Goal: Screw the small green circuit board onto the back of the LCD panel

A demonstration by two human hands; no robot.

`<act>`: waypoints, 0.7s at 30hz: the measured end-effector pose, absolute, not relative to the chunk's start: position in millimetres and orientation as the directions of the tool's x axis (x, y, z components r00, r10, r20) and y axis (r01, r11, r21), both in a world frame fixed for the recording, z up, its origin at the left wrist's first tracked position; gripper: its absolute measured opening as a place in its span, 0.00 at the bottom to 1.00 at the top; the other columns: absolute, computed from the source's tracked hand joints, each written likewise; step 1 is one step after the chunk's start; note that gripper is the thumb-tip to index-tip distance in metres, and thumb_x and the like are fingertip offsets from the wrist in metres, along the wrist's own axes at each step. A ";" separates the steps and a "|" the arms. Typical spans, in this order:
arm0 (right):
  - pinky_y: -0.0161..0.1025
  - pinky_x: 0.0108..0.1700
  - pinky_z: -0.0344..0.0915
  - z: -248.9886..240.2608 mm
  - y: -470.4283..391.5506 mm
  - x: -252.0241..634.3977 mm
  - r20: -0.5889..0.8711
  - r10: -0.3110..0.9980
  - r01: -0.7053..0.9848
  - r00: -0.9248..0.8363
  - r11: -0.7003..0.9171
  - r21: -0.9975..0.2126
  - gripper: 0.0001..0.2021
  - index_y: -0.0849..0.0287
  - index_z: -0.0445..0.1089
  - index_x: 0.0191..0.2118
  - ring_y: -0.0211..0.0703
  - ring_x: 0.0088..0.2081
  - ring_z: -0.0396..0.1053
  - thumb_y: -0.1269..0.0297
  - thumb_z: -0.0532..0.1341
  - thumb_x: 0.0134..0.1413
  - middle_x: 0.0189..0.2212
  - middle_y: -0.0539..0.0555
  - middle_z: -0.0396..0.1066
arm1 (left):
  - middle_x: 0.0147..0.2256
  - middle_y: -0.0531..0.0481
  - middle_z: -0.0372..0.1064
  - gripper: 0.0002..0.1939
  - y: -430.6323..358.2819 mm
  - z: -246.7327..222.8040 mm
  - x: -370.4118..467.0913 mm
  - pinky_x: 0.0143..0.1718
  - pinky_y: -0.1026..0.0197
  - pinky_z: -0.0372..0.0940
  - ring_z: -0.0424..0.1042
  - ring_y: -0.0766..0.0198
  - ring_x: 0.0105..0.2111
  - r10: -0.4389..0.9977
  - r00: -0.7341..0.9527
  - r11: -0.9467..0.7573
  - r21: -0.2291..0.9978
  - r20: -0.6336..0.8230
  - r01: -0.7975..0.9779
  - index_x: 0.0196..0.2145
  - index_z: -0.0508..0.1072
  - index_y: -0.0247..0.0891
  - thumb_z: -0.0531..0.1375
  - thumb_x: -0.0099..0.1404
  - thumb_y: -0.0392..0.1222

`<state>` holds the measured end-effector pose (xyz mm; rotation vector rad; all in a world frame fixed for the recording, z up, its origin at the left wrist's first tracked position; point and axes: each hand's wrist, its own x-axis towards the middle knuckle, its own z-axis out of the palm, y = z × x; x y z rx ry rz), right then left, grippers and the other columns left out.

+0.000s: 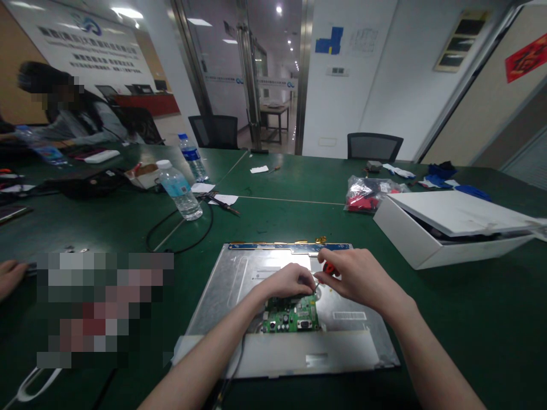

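Observation:
A flat metal display panel [354, 341] lies on the table in front of me, with a green circuit board [294, 313] on its middle. My right hand [352, 273] is closed around a screwdriver [329, 267] with a red and black handle. The thin shaft slants down to the board's upper right corner. At that same corner, the fingers of my left hand [293, 279] are pinched together beside the screwdriver's tip. Whatever lies between them is too small to make out. A blue strip board [265, 246] runs along the panel's far edge.
To the right stands a white box [427, 245] with its lid ajar, near a plastic bag [370, 193] of red items. A water bottle [182, 193], a second bottle [192, 159] and a black cable [211, 225] are at the left. Another person's hand [11, 279] rests at the left edge.

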<state>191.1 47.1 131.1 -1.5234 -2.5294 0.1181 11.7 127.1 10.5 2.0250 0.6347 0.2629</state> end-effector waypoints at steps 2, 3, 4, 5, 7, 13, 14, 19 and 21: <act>0.36 0.27 0.49 132.7 45.7 190.7 0.122 0.873 0.857 -0.472 0.487 -0.167 0.06 0.56 0.65 0.38 0.42 0.29 0.68 0.60 0.57 0.58 0.30 0.52 0.73 | 0.27 0.54 0.73 0.06 127.3 10.8 11.8 0.33 0.67 0.60 0.69 0.65 0.29 0.543 0.837 -0.403 0.854 -0.068 0.330 0.31 0.78 0.34 0.62 0.54 0.31; 0.36 0.27 0.49 133.7 44.8 190.5 0.128 0.867 0.848 -0.482 0.498 -0.180 0.06 0.56 0.65 0.39 0.42 0.30 0.67 0.61 0.57 0.57 0.31 0.52 0.73 | 0.26 0.54 0.72 0.05 127.3 11.0 11.8 0.33 0.67 0.60 0.68 0.65 0.29 0.546 0.835 -0.403 0.853 -0.066 0.331 0.30 0.78 0.33 0.62 0.54 0.31; 0.36 0.27 0.50 134.6 43.8 190.3 0.133 0.860 0.838 -0.492 0.509 -0.197 0.06 0.56 0.65 0.39 0.42 0.31 0.67 0.62 0.57 0.57 0.32 0.52 0.72 | 0.25 0.54 0.72 0.05 127.2 11.2 11.9 0.33 0.68 0.60 0.68 0.66 0.29 0.549 0.833 -0.404 0.853 -0.064 0.331 0.29 0.78 0.33 0.62 0.53 0.31; 0.36 0.28 0.50 135.4 43.0 190.1 0.136 0.855 0.828 -0.500 0.518 -0.216 0.06 0.57 0.65 0.39 0.41 0.31 0.66 0.64 0.57 0.56 0.33 0.52 0.72 | 0.25 0.54 0.72 0.04 127.1 11.4 12.0 0.33 0.68 0.59 0.68 0.66 0.29 0.550 0.833 -0.406 0.852 -0.062 0.331 0.29 0.78 0.33 0.62 0.53 0.30; 0.36 0.28 0.50 136.1 42.2 189.8 0.134 0.848 0.813 -0.513 0.530 -0.243 0.06 0.57 0.64 0.39 0.40 0.31 0.66 0.66 0.57 0.54 0.33 0.52 0.71 | 0.26 0.54 0.72 0.05 126.9 11.6 12.1 0.33 0.68 0.60 0.68 0.66 0.29 0.547 0.835 -0.411 0.848 -0.064 0.334 0.29 0.78 0.33 0.62 0.54 0.30; 0.36 0.27 0.49 133.8 44.5 189.8 0.129 0.870 0.851 -0.475 0.492 -0.184 0.05 0.57 0.65 0.40 0.41 0.30 0.66 0.65 0.57 0.57 0.31 0.50 0.72 | 0.28 0.54 0.73 0.07 126.9 10.9 12.0 0.35 0.67 0.61 0.69 0.65 0.30 0.538 0.839 -0.414 0.841 -0.082 0.348 0.33 0.78 0.34 0.62 0.55 0.31; 0.36 0.27 0.49 133.7 44.7 189.9 0.123 0.874 0.859 -0.470 0.485 -0.163 0.05 0.57 0.66 0.39 0.41 0.30 0.66 0.64 0.57 0.57 0.30 0.50 0.72 | 0.28 0.54 0.73 0.07 127.0 10.8 11.9 0.35 0.67 0.61 0.69 0.65 0.31 0.538 0.839 -0.413 0.842 -0.082 0.347 0.33 0.78 0.34 0.62 0.55 0.31; 0.36 0.28 0.50 136.1 41.8 189.8 0.110 0.869 0.853 -0.482 0.494 -0.168 0.05 0.56 0.67 0.39 0.41 0.30 0.67 0.62 0.57 0.58 0.30 0.50 0.72 | 0.26 0.55 0.72 0.05 126.9 12.0 12.0 0.35 0.68 0.60 0.68 0.66 0.30 0.546 0.834 -0.415 0.839 -0.080 0.352 0.30 0.78 0.34 0.62 0.55 0.32; 0.35 0.29 0.51 137.3 40.0 189.8 0.122 0.861 0.835 -0.494 0.509 -0.211 0.07 0.56 0.66 0.42 0.40 0.32 0.67 0.65 0.57 0.56 0.33 0.50 0.72 | 0.26 0.55 0.72 0.05 126.5 12.9 12.1 0.34 0.68 0.60 0.68 0.66 0.29 0.545 0.836 -0.423 0.838 -0.070 0.346 0.30 0.78 0.34 0.62 0.55 0.31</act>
